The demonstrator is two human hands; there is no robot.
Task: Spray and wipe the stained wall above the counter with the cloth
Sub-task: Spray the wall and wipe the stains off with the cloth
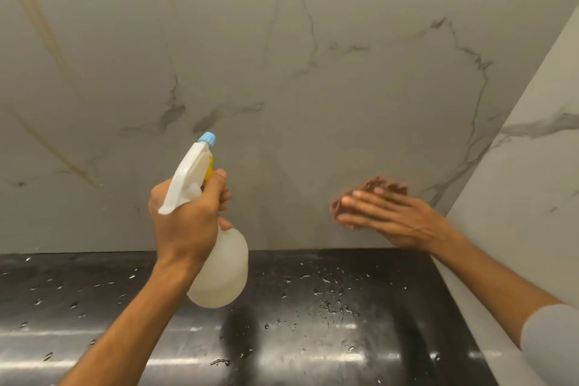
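A grey marble-veined wall [282, 56] rises above a black counter [313, 323]. My left hand [185, 219] grips a white spray bottle [219, 266] by the neck, a finger on its yellow trigger, the blue nozzle [207, 139] pointing up at the wall. My right hand [388, 216] lies flat against the wall low on the right, pressing a brown cloth [380, 185] to it; the cloth shows only past my fingertips and looks blurred. A brownish streak [34, 9] runs down the wall at far left.
Water droplets [332, 294] speckle the glossy counter. A lighter marble side wall [532, 182] closes the corner on the right, close to my right forearm.
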